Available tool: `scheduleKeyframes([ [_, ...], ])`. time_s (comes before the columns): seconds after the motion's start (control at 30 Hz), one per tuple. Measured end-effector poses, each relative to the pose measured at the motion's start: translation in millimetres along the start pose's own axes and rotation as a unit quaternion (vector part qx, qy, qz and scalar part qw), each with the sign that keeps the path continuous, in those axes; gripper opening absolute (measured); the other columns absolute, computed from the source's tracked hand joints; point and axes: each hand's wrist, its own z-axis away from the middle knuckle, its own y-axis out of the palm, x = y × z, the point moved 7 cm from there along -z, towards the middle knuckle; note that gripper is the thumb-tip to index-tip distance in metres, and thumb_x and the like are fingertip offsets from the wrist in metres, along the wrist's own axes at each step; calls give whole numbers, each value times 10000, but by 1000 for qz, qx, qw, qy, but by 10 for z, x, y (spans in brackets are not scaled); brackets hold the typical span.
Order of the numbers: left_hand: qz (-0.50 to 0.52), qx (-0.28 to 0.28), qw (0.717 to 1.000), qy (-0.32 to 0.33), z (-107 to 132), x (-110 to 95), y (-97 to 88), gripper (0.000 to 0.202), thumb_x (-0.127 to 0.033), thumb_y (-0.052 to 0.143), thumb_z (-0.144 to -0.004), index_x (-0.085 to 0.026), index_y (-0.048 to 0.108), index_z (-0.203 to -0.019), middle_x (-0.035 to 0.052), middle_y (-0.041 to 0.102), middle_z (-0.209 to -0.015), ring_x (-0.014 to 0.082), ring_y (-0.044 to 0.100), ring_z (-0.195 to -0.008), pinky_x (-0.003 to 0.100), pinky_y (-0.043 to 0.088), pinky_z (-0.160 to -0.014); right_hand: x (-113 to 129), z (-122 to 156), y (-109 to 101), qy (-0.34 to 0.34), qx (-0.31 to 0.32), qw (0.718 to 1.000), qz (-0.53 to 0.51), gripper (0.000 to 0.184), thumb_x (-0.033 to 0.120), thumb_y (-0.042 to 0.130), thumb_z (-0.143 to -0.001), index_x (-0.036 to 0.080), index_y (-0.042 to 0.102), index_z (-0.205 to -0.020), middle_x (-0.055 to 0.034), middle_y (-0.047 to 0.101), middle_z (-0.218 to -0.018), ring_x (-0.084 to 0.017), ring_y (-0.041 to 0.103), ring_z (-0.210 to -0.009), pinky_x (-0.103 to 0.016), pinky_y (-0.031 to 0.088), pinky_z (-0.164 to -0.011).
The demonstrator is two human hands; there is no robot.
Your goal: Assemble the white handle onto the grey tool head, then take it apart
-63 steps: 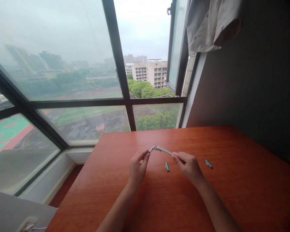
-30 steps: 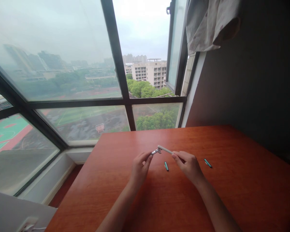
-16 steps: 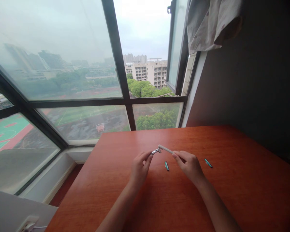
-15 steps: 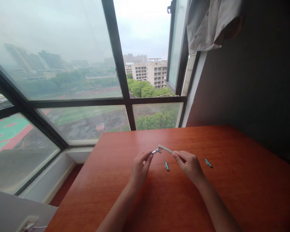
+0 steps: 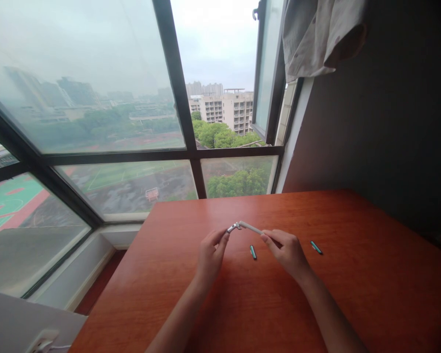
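Observation:
My left hand (image 5: 210, 254) pinches a silver razor handle (image 5: 233, 227) between thumb and fingers, its small forked head pointing up to the right. From the other side, my right hand (image 5: 287, 252) grips a slim pale grey stick (image 5: 251, 228), which slants up to the left. The stick's tip meets or nearly meets the razor head; I cannot tell if they touch. On the table between and below the hands lies a green and black razor cartridge (image 5: 253, 252). A second razor cartridge (image 5: 316, 247) rests to the right of my right hand.
The reddish-brown wooden table (image 5: 161, 294) reaches up to a window with dark frames (image 5: 125, 158). One window pane (image 5: 270, 73) stands open. A grey curtain (image 5: 321, 39) hangs at upper right beside a dark wall (image 5: 382, 122). A wall socket (image 5: 44, 341) is at lower left.
My left hand has drawn slightly left with the razor handle, whose head has shifted left along the stick's tip. My right hand and the cartridges have hardly moved.

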Motion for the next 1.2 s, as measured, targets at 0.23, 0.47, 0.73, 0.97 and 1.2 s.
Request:
scheduleKeyframes([
  [0.23,59,-15,997,-51,-3,25,-11,335,-423,609,-800,-147,722,-953,41,639,-733,169,549,-695,241,420,-627,28,-11,-10,9,0,999,-40,378,424,448,-924,176,731,-880,-66,674,-708,-165,563,-610,-256,405,-577],
  [0.47,81,12,994,-67,18,64,58,309,-415,597,-811,-138,704,-895,33,594,-723,157,506,-691,238,400,-625,16,-17,-16,30,-5,997,-76,380,427,465,-914,162,727,-842,-63,673,-711,-184,597,-651,-256,421,-596],
  [0.73,110,3,991,-77,6,48,46,333,-452,596,-804,-140,702,-847,43,595,-727,163,502,-700,250,412,-639,78,-14,65,47,20,986,-160,388,451,481,-898,153,717,-818,-39,626,-652,-162,552,-604,-238,408,-549],
  [0.97,178,44,976,-116,47,73,150,419,-472,601,-809,-142,698,-1049,62,606,-754,156,503,-705,244,416,-645,-39,21,181,104,-7,968,-226,437,500,528,-858,120,733,-927,-39,617,-651,-160,556,-609,-243,437,-552],
  [1.2,200,40,971,-127,57,101,166,437,-463,594,-822,-158,671,-1126,59,597,-775,154,500,-730,242,416,-669,-1,58,326,159,37,938,-306,478,537,555,-826,117,730,-973,-9,548,-605,-118,498,-532,-216,393,-472],
])
